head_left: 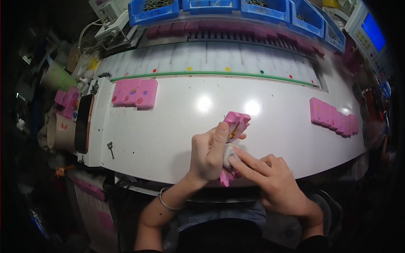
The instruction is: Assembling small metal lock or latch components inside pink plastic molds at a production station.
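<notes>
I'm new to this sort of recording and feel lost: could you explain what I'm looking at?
There is no machine arm here, just a person's bare hands. The picture comes from a wide fisheye camera on their head, looking down, so straight edges bend. The left hand grips a pink piece; the right hand has its fingers against a pale wad beside it. On the white table sit pink blocks at left, a pink row at right, and a small metal piece. Blue bins stand behind.
</notes>
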Motion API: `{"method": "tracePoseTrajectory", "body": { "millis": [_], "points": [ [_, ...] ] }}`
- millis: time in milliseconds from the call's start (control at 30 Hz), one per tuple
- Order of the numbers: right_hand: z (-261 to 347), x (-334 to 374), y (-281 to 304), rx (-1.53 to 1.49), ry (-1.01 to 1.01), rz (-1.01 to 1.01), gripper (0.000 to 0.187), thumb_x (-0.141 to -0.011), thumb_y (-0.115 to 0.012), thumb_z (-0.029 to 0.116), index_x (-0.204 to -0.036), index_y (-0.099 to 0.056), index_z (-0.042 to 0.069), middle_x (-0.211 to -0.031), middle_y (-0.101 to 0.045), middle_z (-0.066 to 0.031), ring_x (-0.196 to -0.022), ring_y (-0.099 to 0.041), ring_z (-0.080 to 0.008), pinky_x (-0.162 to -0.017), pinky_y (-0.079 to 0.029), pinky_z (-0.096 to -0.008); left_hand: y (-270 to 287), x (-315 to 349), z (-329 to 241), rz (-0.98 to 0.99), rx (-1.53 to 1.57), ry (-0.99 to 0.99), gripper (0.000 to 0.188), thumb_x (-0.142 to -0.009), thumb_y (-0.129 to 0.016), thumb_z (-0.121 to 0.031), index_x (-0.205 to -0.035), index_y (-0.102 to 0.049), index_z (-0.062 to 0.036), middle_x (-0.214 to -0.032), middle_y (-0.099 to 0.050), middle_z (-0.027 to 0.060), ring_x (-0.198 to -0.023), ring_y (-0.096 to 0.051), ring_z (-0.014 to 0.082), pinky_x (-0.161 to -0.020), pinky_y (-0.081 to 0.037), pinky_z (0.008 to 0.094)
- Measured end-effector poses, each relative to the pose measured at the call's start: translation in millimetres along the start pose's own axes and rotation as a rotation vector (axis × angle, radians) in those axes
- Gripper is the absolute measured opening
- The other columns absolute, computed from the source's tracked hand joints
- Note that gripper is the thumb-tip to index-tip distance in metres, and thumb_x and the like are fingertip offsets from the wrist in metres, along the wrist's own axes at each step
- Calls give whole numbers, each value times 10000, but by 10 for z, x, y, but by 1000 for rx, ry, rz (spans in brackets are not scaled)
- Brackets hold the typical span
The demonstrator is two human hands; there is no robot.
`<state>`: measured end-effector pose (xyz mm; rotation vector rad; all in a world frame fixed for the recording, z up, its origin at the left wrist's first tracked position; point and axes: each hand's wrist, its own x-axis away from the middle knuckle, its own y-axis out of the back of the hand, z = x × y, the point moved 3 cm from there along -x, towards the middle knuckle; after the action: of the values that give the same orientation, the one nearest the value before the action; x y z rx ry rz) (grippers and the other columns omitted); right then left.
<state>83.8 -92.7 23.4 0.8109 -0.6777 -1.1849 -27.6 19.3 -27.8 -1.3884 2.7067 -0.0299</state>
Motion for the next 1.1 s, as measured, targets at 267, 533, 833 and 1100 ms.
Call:
{"method": "tracePoseTrajectory", "body": {
  "millis": [267,533,833,1100],
  "points": [
    [-153,-38,-36,161,-137,-206,760,-626,-576,-67,-1342,-365,77,-1377,-358,-130,-953,-497,-296,-838,-397,-348,97,28,81,6,148,147,631,-968,-162,-418,-1139,-522,72,-731,-609,124,-575,-569,140,-534,-480,266],
    [-197,-420,-35,-1014,-158,-463,376,-784,-644,21,-1128,-510,-50,-983,-578,-112,-856,-569,-141,-732,-478,-253,84,43,-39,140,115,-52,886,-842,-278,-666,-1369,-232,45,-842,-602,91,-644,-587,129,-582,-504,234],
    [-159,-537,-63,-1167,-158,-472,247,-754,-640,-54,-984,-551,-51,-899,-609,-107,-817,-586,-134,-691,-504,-246,221,-20,-132,267,99,47,589,-896,-517,-392,-1349,-369,-46,-718,-582,2,-629,-503,49,-613,-443,197],
    [-136,-855,-166,-1171,-194,-694,335,-761,-613,-65,-1087,-542,-47,-933,-614,-121,-813,-590,-148,-749,-490,-262,554,-297,-235,-10,115,58,648,-947,-239,-498,-1262,-411,41,-708,-594,79,-588,-565,127,-553,-473,241]
  ]
}}
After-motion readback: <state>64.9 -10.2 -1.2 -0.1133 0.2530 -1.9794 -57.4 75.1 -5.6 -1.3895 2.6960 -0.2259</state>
